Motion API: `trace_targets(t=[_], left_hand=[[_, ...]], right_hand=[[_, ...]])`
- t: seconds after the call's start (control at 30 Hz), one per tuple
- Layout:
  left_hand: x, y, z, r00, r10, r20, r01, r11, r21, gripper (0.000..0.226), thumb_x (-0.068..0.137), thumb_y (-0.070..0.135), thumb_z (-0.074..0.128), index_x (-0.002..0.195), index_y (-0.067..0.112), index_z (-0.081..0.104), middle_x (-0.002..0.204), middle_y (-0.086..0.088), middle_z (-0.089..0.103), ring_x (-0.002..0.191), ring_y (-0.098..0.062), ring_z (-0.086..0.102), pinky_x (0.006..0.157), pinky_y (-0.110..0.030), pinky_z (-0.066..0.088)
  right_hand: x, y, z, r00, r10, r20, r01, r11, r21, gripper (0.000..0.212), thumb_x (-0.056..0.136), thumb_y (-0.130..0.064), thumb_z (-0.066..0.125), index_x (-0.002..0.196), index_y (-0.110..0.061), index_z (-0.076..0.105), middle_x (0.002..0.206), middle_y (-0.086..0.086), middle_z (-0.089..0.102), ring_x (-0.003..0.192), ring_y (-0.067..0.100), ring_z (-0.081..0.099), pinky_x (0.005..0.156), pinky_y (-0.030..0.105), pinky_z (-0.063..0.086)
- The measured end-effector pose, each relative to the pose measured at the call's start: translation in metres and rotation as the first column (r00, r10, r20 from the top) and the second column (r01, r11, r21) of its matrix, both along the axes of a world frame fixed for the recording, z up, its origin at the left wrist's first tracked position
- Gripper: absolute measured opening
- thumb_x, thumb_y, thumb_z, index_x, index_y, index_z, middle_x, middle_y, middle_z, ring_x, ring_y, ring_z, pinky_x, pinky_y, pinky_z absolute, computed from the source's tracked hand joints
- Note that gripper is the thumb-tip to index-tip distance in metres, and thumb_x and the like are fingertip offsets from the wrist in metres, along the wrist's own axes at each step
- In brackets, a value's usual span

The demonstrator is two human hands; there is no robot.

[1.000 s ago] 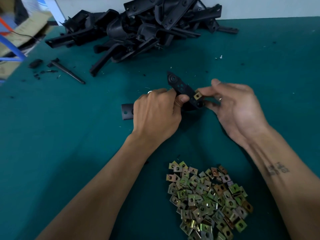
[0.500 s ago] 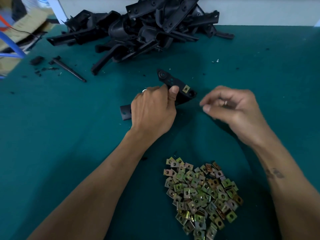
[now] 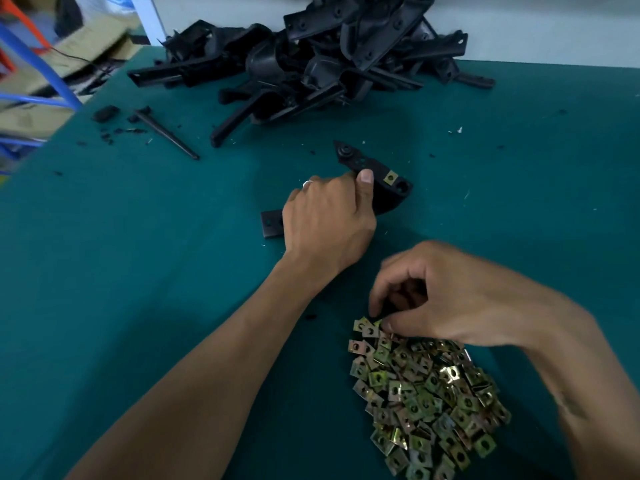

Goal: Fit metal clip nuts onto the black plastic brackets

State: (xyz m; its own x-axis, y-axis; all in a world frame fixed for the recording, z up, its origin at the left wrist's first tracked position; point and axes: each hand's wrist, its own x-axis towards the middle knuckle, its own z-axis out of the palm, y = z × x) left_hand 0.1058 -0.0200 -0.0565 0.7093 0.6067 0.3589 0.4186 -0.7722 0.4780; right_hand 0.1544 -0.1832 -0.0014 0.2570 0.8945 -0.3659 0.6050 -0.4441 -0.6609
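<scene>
Lower right of frame: clip nut pile (image 3: 426, 400) on green table (image 3: 138, 271). Right hand (image 3: 446, 299) w/ fingertips curled onto pile's top edge; can't tell if it's got a nut. Mid-frame: left hand (image 3: 329, 220) grips black bracket (image 3: 374, 168), one clip nut (image 3: 390, 177) fitted. Top: bracket heap (image 3: 311, 64).

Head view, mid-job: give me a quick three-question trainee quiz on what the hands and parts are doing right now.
1. True or false: the bracket gripped by the left hand already carries a clip nut.
2. Multiple choice: the right hand is at A) the heap of black brackets, B) the pile of clip nuts, C) the loose black rod.
3. Fill in: everything lies on a ____-coloured table.

Key: 1 true; 2 B; 3 teal. Whether the right hand has pinched a nut yet cannot be told; its fingertips are blurred.
</scene>
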Motion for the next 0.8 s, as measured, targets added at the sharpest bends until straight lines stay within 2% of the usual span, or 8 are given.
trace_targets(t=[0.07,0.17,0.3,0.47,0.6,0.7,0.8], left_hand=[[0.000,0.000,0.000,1.000,-0.006,0.000,0.006,1.000,-0.012,0.051,0.106,0.046,0.023,0.061,0.021,0.028,0.070,-0.008,0.051,0.067,-0.034,0.046,0.064,-0.039,0.029],[-0.001,0.002,0.000,1.000,-0.007,0.001,0.007,1.000,-0.019,0.051,0.106,0.046,0.022,0.062,0.021,0.027,0.072,-0.009,0.053,0.067,-0.034,0.046,0.064,-0.039,0.029],[-0.001,0.001,-0.001,1.000,-0.012,0.004,0.012,1.000,-0.008,0.051,0.107,0.045,0.023,0.062,0.021,0.028,0.070,-0.007,0.050,0.066,-0.033,0.046,0.064,-0.038,0.028],[-0.001,0.001,-0.001,1.000,-0.017,0.016,0.017,1.000,0.007,0.052,0.107,0.044,0.024,0.061,0.019,0.028,0.067,-0.006,0.049,0.065,-0.032,0.044,0.062,-0.037,0.027],[-0.002,0.001,0.000,0.998,-0.041,0.037,0.040,0.999,0.016,0.052,0.106,0.043,0.027,0.060,0.019,0.029,0.065,-0.005,0.047,0.065,-0.032,0.046,0.061,-0.037,0.027],[-0.004,-0.001,0.002,0.992,-0.110,0.067,0.105,0.992,0.069,0.049,0.104,0.041,0.031,0.059,0.022,0.025,0.061,0.003,0.036,0.067,-0.028,0.042,0.062,-0.036,0.023],[-0.005,-0.002,0.002,0.977,-0.198,0.080,0.189,0.976,0.109,0.046,0.103,0.039,0.034,0.061,0.024,0.023,0.064,0.002,0.038,0.073,-0.032,0.047,0.064,-0.035,0.021]], right_hand=[[-0.004,0.001,-0.001,0.999,0.022,0.041,-0.021,0.999,-0.026,0.012,0.082,-0.028,0.077,0.082,-0.039,0.071,0.071,-0.011,0.067,0.058,0.007,0.059,0.054,0.033,0.052],[-0.009,0.001,-0.001,0.999,0.030,0.045,-0.027,0.998,-0.065,0.011,0.080,-0.025,0.074,0.078,-0.034,0.068,0.055,-0.011,0.056,0.046,0.003,0.045,0.046,0.026,0.039],[-0.009,-0.002,0.001,0.998,0.036,0.046,-0.032,0.995,-0.090,0.009,0.078,-0.025,0.076,0.076,-0.028,0.067,0.055,-0.010,0.053,0.046,0.003,0.042,0.044,0.024,0.036],[-0.009,-0.001,0.002,0.996,0.038,-0.082,-0.046,0.994,-0.099,0.010,0.078,-0.021,0.077,0.074,-0.023,0.068,0.055,-0.007,0.050,0.048,0.008,0.041,0.044,0.027,0.033],[-0.001,0.000,0.000,0.998,-0.013,-0.057,0.012,1.000,-0.016,0.008,0.075,-0.020,0.077,0.072,-0.019,0.069,0.062,0.000,0.065,0.054,0.014,0.054,0.050,0.037,0.047],[0.008,-0.002,-0.003,0.998,-0.048,-0.049,0.052,0.996,0.079,0.008,0.075,-0.016,0.076,0.072,-0.018,0.070,0.070,0.002,0.070,0.067,0.026,0.064,0.062,0.047,0.054],[0.020,-0.005,-0.007,0.975,-0.073,-0.212,0.127,0.960,0.250,0.014,0.078,0.001,0.074,0.073,-0.012,0.070,0.074,0.008,0.072,0.061,0.020,0.061,0.053,0.032,0.053]])
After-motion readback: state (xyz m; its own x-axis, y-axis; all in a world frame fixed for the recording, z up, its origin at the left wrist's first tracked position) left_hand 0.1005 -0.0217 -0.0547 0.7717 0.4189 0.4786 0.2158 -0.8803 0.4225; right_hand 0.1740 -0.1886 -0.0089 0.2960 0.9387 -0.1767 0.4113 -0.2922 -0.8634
